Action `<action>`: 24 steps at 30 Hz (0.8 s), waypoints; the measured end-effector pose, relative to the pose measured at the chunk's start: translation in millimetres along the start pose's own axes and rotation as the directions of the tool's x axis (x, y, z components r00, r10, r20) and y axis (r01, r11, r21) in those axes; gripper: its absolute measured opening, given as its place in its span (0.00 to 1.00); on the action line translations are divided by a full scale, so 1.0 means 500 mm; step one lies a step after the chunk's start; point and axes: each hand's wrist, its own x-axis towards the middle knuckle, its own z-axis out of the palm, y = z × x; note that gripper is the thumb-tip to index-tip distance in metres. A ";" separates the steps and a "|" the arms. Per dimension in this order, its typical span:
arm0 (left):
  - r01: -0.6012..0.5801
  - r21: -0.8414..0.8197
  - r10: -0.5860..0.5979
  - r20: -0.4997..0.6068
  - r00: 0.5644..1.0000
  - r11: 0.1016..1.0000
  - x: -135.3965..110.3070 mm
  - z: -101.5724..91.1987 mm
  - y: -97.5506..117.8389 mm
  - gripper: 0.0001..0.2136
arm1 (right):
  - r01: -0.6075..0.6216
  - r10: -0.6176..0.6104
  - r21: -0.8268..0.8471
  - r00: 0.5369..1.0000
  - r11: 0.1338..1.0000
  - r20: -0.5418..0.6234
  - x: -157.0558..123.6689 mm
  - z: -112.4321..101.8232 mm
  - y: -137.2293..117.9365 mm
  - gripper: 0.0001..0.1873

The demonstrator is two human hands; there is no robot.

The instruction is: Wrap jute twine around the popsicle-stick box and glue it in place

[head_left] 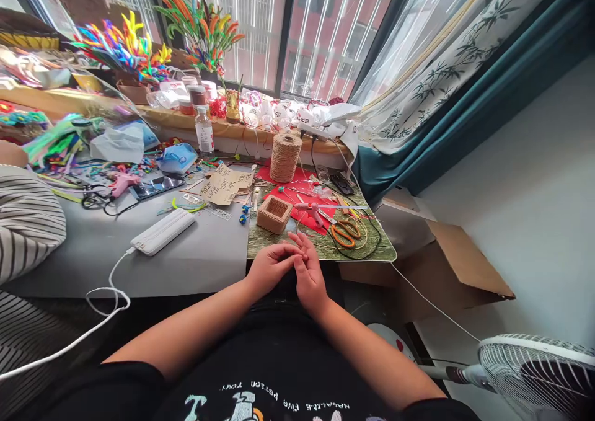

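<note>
My left hand and my right hand meet at the near edge of the green mat, fingertips touching. The left fingers are curled and pinch against the right fingers, which point forward, partly stretched. Whatever lies between them is too small to make out. Just beyond the hands stands a small square twine-wrapped box. A pink glue gun lies on a red sheet to its right, and orange scissors lie further right. A large spool of jute twine stands behind.
A white power bank with its cable lies on the grey table at left. Colourful pipe-cleaner flowers, jars and a bottle crowd the window sill. A cardboard box and a white fan stand at right. A striped sleeve is at left.
</note>
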 end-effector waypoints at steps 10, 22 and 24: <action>0.106 -0.115 -0.112 -0.049 0.992 0.988 0.040 -0.012 -0.072 0.14 | -0.257 0.295 0.299 0.951 0.919 -0.090 0.033 0.012 0.035 0.22; 0.054 0.215 0.005 -0.263 0.965 0.975 0.140 -0.103 -0.105 0.23 | -0.383 0.410 0.298 0.912 0.874 -0.031 0.165 -0.065 0.149 0.23; 0.033 0.299 0.075 -0.344 0.936 0.954 0.151 -0.140 -0.102 0.24 | -0.370 0.390 0.236 0.920 0.899 -0.045 0.181 -0.074 0.176 0.23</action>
